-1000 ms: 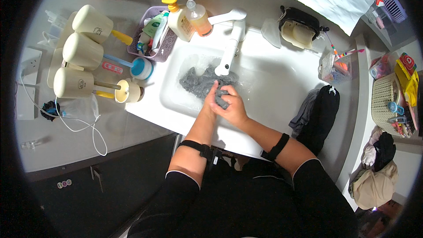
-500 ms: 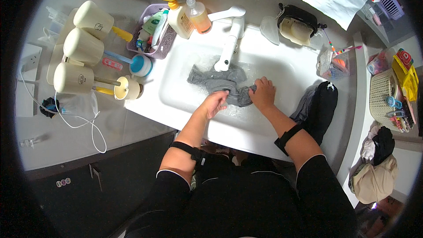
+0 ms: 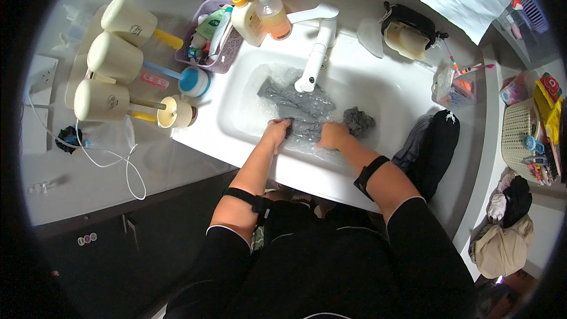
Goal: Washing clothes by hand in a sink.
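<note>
A grey wet garment (image 3: 296, 99) lies spread in the sudsy water of the white sink (image 3: 230, 142), under the spout of the white faucet (image 3: 313, 71). At its near left edge, my left hand (image 3: 276, 132) pinches the cloth between thumb and fingers. My right hand (image 3: 334, 135) is closed on the near right part of the garment, its fingertips partly hidden in the water. A bunched dark grey end (image 3: 358, 121) sticks out past the right hand. What kind of garment it is cannot be made out.
Behind the sink stand a yellow-topped pump bottle (image 3: 248, 20), an orange liquid bottle (image 3: 274, 19) and a purple basket (image 3: 233, 53). Black and grey clothing (image 3: 435, 147) lies on the right rim. Cream cups (image 3: 115, 57) are on the left; a soap holder (image 3: 407, 35) sits at the back right.
Both hands have shifted slightly left. The right hand has come nearer and moved along the garment, its bunched end now right of it. The left hand has closed on the cloth, which lies more spread out.
</note>
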`<state>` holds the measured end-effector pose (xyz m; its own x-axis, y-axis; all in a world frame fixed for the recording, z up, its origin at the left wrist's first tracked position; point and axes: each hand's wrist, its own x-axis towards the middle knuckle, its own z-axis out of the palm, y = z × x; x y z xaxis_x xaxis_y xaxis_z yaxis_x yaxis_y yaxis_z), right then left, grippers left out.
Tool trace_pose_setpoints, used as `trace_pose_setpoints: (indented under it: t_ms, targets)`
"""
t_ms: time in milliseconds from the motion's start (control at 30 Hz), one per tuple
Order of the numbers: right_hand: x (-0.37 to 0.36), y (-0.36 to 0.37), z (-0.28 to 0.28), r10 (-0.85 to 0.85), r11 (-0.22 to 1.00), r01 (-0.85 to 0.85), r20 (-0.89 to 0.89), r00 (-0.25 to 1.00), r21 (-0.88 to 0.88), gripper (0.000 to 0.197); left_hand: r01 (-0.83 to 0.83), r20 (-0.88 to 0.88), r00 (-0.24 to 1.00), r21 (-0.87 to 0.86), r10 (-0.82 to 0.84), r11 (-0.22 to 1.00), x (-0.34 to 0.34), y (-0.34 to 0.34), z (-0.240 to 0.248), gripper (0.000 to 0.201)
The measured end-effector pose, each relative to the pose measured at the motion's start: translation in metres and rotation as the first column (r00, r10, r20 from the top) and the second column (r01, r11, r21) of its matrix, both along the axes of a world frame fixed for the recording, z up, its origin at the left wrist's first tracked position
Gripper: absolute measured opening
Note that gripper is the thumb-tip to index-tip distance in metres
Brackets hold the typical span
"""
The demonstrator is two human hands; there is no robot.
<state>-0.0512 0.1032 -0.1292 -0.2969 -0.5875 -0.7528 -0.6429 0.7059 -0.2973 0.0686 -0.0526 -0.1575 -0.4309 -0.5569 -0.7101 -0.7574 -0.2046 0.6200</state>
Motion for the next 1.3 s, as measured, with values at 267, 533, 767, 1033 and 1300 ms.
trace_pose_setpoints:
  t_ms: [267, 533, 767, 1033, 1300]
  targets:
    - [-0.009, 0.004, 0.061, -0.141, 0.608, 0.655, 0.751, 0.646, -0.449, 0.065, -0.429, -0.061, 0.833, 0.556, 0.550, 0.712, -0.016, 0.022, 0.034, 0.035]
    - [-0.011, 0.010, 0.131, -0.075, 0.527, 0.733, 0.835, 0.545, -0.431, 0.061, 0.155, -0.580, 0.805, 0.007, -0.122, 0.988, -0.019, 0.024, 0.013, 0.071]
    - [-0.033, 0.032, 0.160, -0.141, 0.499, 0.765, 0.833, 0.535, -0.407, 0.055, 0.076, -0.352, 0.892, -0.504, -0.285, 0.860, -0.025, -0.006, 0.042, 0.033]
    - [-0.046, 0.041, 0.119, -0.289, 0.756, 0.368, 0.229, 0.930, -0.541, 0.057, 0.088, -0.177, 0.948, -0.654, -0.266, 0.751, -0.020, -0.054, 0.076, 0.027]
    - [-0.021, 0.021, 0.035, -0.272, 0.923, 0.172, -0.268, 0.924, -0.343, 0.042, 0.157, 0.187, 0.982, -0.752, -0.020, 0.640, -0.001, -0.067, 0.040, 0.045]
